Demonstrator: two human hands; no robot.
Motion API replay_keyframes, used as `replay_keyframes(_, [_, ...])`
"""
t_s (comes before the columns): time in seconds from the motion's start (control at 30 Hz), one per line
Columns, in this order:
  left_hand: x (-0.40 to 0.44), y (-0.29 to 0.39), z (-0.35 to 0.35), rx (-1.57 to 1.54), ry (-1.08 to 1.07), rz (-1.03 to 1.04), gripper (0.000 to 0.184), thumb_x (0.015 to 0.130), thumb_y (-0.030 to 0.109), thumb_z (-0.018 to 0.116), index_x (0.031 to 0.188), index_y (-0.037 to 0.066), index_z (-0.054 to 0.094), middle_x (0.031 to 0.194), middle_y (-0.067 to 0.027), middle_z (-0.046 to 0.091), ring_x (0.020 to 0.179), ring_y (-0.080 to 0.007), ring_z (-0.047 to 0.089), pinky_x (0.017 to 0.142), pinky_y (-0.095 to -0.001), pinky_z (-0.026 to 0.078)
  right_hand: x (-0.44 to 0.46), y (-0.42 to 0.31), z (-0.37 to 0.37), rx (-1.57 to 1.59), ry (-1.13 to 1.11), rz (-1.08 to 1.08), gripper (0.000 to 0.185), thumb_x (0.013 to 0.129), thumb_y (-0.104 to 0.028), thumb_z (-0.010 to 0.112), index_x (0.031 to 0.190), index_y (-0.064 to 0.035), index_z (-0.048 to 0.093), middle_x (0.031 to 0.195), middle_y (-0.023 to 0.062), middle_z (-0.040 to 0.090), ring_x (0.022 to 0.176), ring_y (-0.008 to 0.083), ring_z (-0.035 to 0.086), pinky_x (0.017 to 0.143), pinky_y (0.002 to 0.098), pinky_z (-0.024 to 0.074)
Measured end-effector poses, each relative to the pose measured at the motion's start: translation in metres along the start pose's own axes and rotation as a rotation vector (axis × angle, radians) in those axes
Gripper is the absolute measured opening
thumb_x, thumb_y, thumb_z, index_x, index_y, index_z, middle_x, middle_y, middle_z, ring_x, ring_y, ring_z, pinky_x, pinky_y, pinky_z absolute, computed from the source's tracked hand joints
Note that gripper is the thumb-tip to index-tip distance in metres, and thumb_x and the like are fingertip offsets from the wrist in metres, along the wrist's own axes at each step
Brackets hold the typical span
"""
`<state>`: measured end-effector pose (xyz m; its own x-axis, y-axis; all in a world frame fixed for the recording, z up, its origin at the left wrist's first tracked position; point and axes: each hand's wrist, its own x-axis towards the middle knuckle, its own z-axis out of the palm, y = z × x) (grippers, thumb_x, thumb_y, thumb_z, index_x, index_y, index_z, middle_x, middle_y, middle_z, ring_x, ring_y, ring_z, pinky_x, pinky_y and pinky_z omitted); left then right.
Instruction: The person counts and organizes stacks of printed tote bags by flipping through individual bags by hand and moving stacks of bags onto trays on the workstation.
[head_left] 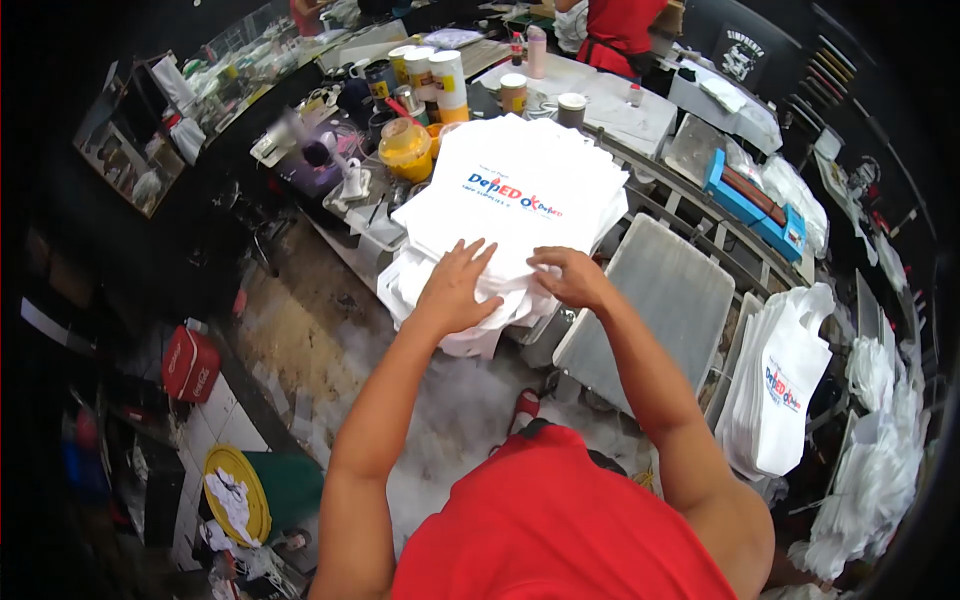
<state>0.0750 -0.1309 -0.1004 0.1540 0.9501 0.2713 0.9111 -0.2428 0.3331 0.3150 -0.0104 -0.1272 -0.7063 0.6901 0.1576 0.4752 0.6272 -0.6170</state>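
A thick, uneven stack of white printed bags (510, 165) lies on the bench in the upper middle of the head view, its top bag showing blue and red lettering. My left hand (458, 290) rests at the near left edge of the stack, fingers spread. My right hand (570, 277) touches the near right edge, its fingers a little curved and apart. Neither hand grips anything. To the right of the stack is a flat grey platen (655, 305).
A yellow tub (405, 148) and several ink containers stand behind the stack. More printed bags (775, 385) hang over a platen at right. A blue-framed tool (755, 205) lies behind. A green bin (285, 488) and red cooler (190, 365) stand left. A co-worker (622, 35) is at the back.
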Motion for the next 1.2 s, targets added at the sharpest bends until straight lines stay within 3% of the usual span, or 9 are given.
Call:
replay_keyframes(0.13, [0.058, -0.028, 0.006, -0.191, -0.326, -0.059, 0.041, 0.093, 0.021, 0.068, 0.13, 0.004, 0.066, 0.13, -0.0212, 0.066, 0.123, -0.0376, 0.061, 0.106, -0.0426, 0.048, -0.01, 0.022, -0.017, 0.261, 0.311, 0.101, 0.034, 0.092, -0.021, 0.068, 0.123, -0.007, 0.071, 0.126, 0.016, 0.07, 0.122, 0.0334, 0.064, 0.106, 0.0385, 0.048])
replay_keyframes(0.33, [0.145, -0.074, -0.045, -0.295, 0.353, -0.004, 0.014, 0.099, 0.008, 0.055, 0.096, -0.001, 0.065, 0.089, -0.0243, 0.07, 0.085, -0.0422, 0.07, 0.073, -0.0437, 0.055, -0.036, 0.119, -0.033, 0.483, 0.675, 0.439, 0.029, 0.094, -0.014, 0.066, 0.122, -0.0056, 0.068, 0.115, 0.0073, 0.071, 0.107, 0.0171, 0.065, 0.086, 0.0345, 0.0539])
replay_keyframes(0.47, [0.165, -0.056, -0.086, -0.174, 0.27, -0.004, 0.016, 0.1, 0.012, 0.057, 0.105, -0.001, 0.065, 0.088, -0.0223, 0.071, 0.081, -0.0346, 0.071, 0.07, -0.0387, 0.053, -0.033, 0.083, -0.047, 0.518, 0.583, 0.449, 0.031, 0.092, -0.013, 0.068, 0.122, -0.0059, 0.068, 0.119, 0.0086, 0.069, 0.11, 0.0194, 0.064, 0.09, 0.035, 0.0529])
replay_keyframes(0.63, [0.126, -0.043, -0.066, -0.315, -0.051, 0.087, 0.017, 0.095, 0.009, 0.064, 0.109, 0.002, 0.071, 0.098, -0.0211, 0.072, 0.092, -0.039, 0.07, 0.081, -0.041, 0.055, -0.01, 0.013, -0.027, 0.217, 0.137, -0.101, 0.046, 0.082, -0.015, 0.077, 0.126, -0.0073, 0.068, 0.133, 0.013, 0.064, 0.126, 0.0317, 0.054, 0.106, 0.0399, 0.0456])
replay_keyframes(0.73, [0.104, -0.065, -0.031, -0.417, -0.206, 0.078, 0.018, 0.094, 0.011, 0.066, 0.109, 0.002, 0.072, 0.1, -0.0199, 0.073, 0.095, -0.0389, 0.07, 0.084, -0.0422, 0.055, 0.008, 0.021, -0.013, 0.068, -0.108, 0.025, 0.042, 0.081, -0.017, 0.077, 0.121, -0.0071, 0.071, 0.136, 0.0117, 0.063, 0.129, 0.0357, 0.051, 0.11, 0.0424, 0.0429])
replay_keyframes(0.9, [0.112, -0.077, -0.031, -0.508, 0.078, -0.009, 0.013, 0.093, 0.008, 0.069, 0.101, -0.001, 0.072, 0.086, -0.0197, 0.073, 0.078, -0.0328, 0.072, 0.073, -0.0364, 0.054, 0.023, 0.009, -0.023, 0.128, 0.027, 0.154, 0.021, 0.089, -0.016, 0.068, 0.104, -0.0024, 0.074, 0.1, 0.0169, 0.073, 0.091, 0.0348, 0.067, 0.087, 0.0425, 0.0535])
replay_keyframes(1.0, [0.13, -0.084, -0.038, -0.616, 0.161, -0.018, 0.011, 0.091, 0.008, 0.072, 0.097, -0.001, 0.072, 0.08, -0.0135, 0.073, 0.072, -0.016, 0.069, 0.069, -0.0314, 0.052, 0.031, -0.015, -0.023, 0.181, 0.217, 0.249, 0.017, 0.089, -0.016, 0.069, 0.095, -0.001, 0.074, 0.099, 0.0165, 0.072, 0.093, 0.0343, 0.067, 0.087, 0.0419, 0.053])
replay_keyframes(1.1, [0.126, -0.087, -0.036, -0.708, -0.232, -0.005, 0.017, 0.086, 0.014, 0.08, 0.094, 0.0, 0.073, 0.083, -0.0069, 0.075, 0.078, -0.0121, 0.067, 0.072, -0.0297, 0.052, 0.025, -0.024, -0.027, 0.143, 0.16, 0.169, 0.017, 0.088, -0.016, 0.07, 0.095, -0.0006, 0.072, 0.1, 0.0163, 0.072, 0.094, 0.0336, 0.067, 0.087, 0.0404, 0.053])
replay_keyframes(1.2, [0.111, -0.097, -0.015, -0.578, -0.646, 0.032, 0.044, 0.079, 0.034, 0.087, 0.113, 0.008, 0.077, 0.114, -0.0114, 0.076, 0.111, -0.0223, 0.069, 0.097, -0.0334, 0.052, 0.009, -0.02, -0.014, 0.121, 0.003, 0.187, 0.019, 0.086, -0.017, 0.072, 0.097, -0.0012, 0.072, 0.101, 0.0159, 0.072, 0.096, 0.0324, 0.067, 0.088, 0.0389, 0.0527])
